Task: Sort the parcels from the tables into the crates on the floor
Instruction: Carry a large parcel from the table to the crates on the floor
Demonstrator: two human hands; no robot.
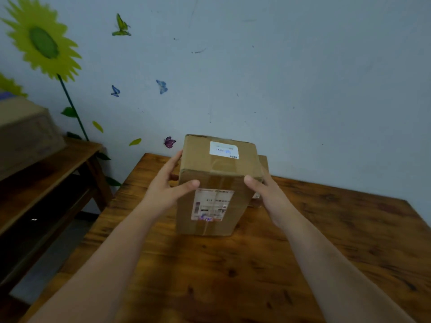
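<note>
On wooden table [256,276], toward the far edge by the wall [303,89], parcel [217,178] is stood on end: long axis vertical, shipping label [213,205] on the near face, small white label [224,149] on the top face. Base appears seated on the table; contact cannot be confirmed. Parcel is clamped from both sides: left hand [168,187] laid on the left face, thumb wrapped onto the near face; right hand [265,190] mirrored on the right face, thumb on the near edge, fingers hidden behind the box. Both hands are set in the upper half at about equal height, neither nearer than the other, so load is expected to be shared evenly. Second parcel [264,163] is lodged just behind and to the right, mostly hidden, near the right hand; touching or not cannot be told. Crates are not in view. Judged next: lift straight up along the long axis, then clear of the table. Risk: high grip on a tall box, base may swing.
</note>
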